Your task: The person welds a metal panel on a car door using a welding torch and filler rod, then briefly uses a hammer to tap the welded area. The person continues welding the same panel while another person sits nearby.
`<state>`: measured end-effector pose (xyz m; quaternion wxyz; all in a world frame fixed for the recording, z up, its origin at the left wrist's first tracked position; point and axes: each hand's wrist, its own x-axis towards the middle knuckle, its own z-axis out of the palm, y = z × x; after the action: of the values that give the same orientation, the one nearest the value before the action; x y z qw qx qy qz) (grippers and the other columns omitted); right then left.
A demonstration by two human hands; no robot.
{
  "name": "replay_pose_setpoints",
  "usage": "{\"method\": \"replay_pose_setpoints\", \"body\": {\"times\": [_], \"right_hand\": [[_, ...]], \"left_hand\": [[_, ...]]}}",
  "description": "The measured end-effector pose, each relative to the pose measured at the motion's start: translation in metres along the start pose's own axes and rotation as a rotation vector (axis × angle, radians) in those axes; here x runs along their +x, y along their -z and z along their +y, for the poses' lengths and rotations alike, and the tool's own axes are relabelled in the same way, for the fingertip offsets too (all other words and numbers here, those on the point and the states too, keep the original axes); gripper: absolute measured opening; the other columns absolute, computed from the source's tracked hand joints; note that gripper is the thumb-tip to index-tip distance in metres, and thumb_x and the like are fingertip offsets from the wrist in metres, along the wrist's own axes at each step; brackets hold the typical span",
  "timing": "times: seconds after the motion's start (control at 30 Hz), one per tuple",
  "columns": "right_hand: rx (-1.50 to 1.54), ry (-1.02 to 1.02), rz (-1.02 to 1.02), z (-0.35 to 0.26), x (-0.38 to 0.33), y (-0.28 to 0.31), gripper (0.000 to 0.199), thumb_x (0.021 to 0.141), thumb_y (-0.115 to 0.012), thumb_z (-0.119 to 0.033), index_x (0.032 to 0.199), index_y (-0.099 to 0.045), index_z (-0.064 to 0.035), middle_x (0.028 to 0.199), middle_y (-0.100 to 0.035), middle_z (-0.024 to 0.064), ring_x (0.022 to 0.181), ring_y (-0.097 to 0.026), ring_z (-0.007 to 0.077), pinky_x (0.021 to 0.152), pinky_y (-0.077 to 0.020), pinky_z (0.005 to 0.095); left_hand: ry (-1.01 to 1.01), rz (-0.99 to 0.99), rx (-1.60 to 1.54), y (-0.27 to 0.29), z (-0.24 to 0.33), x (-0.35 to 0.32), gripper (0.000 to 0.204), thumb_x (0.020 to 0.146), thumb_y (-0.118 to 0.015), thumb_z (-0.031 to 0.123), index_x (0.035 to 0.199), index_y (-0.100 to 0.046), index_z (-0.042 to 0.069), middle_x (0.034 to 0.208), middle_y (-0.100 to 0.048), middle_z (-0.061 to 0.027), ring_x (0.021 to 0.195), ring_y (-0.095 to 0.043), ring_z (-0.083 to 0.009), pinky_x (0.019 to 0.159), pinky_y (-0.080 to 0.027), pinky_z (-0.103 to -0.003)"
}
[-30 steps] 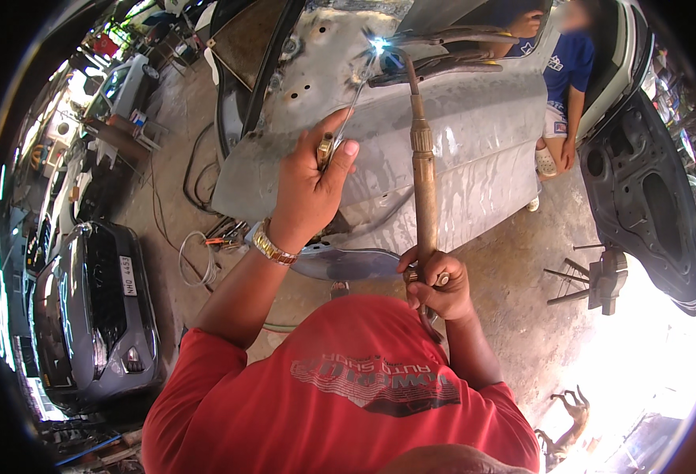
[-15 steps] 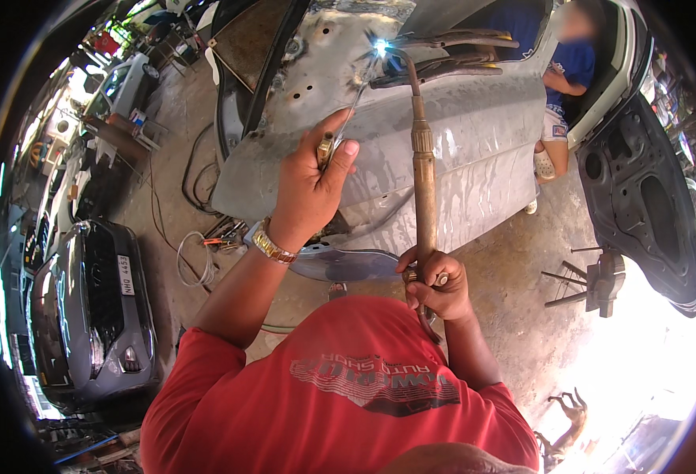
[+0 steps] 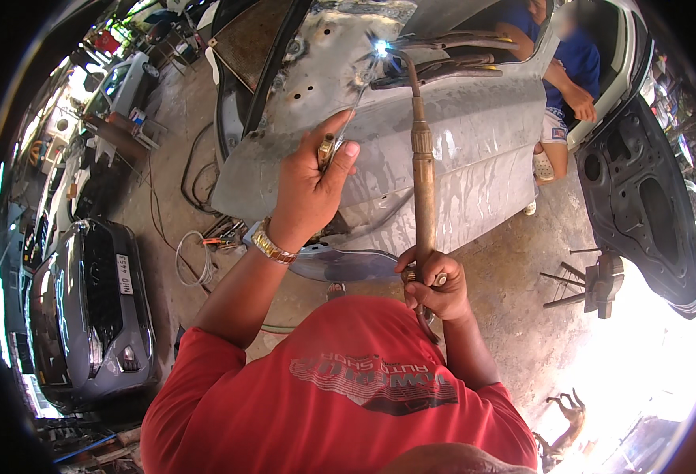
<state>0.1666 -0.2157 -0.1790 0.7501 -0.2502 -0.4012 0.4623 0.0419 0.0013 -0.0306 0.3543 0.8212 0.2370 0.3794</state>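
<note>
My right hand (image 3: 438, 286) is wrapped round the lower end of a long brass gas welding torch (image 3: 424, 186), beside its valve knobs. Its bent neck runs up to a bright blue-white flame (image 3: 381, 49) on the bare metal of a grey car body (image 3: 458, 134). A thin filler rod (image 3: 360, 99) slants from the flame to my left hand (image 3: 310, 180), closed on it over the body's curved edge. A short brass piece (image 3: 326, 150) also sits in that hand, its kind unclear. Scorch marks and small holes show in the metal around the flame.
Dark cable bundles (image 3: 462, 67) emerge beside the flame. A person in blue (image 3: 573, 75) is by the door opening at the far right. A black door panel (image 3: 640, 205), a metal vise (image 3: 603, 284) and a dog (image 3: 569, 423) are at right. Hoses (image 3: 198, 268) and a dark car (image 3: 87, 316) are at left.
The person in blue has leaned in and extended an arm, the hand now lower and farther right. My hands, the torch and the rod have barely moved.
</note>
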Motion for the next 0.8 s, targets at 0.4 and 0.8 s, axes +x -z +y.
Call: {"method": "replay_pose_setpoints", "body": {"times": [0.4,0.8], "right_hand": [[0.005,0.003,0.009,0.0004,-0.0014,-0.0019,0.032,0.085,-0.064,0.022,0.090,-0.051,-0.0069,0.119,-0.061,0.0317,0.065,-0.069,0.0130,0.056,-0.0577,0.0241],[-0.020,-0.004,0.011,-0.0008,-0.0013,-0.0012,0.032,0.087,-0.067,0.018,0.088,-0.050,-0.0082,0.118,-0.061,0.0335,0.062,-0.069,0.0138,0.057,-0.0583,0.0249]], "left_hand": [[0.004,-0.016,0.044,0.0006,-0.0028,0.0007,0.048,0.108,-0.065,0.033,0.148,-0.060,0.006,0.074,-0.061,0.0043,0.075,-0.066,-0.0065,0.069,-0.050,-0.023],[0.014,-0.027,0.037,-0.0004,-0.0025,0.0024,0.048,0.109,-0.064,0.033,0.148,-0.060,0.005,0.076,-0.061,0.0041,0.076,-0.066,-0.0069,0.072,-0.052,-0.024]]}}
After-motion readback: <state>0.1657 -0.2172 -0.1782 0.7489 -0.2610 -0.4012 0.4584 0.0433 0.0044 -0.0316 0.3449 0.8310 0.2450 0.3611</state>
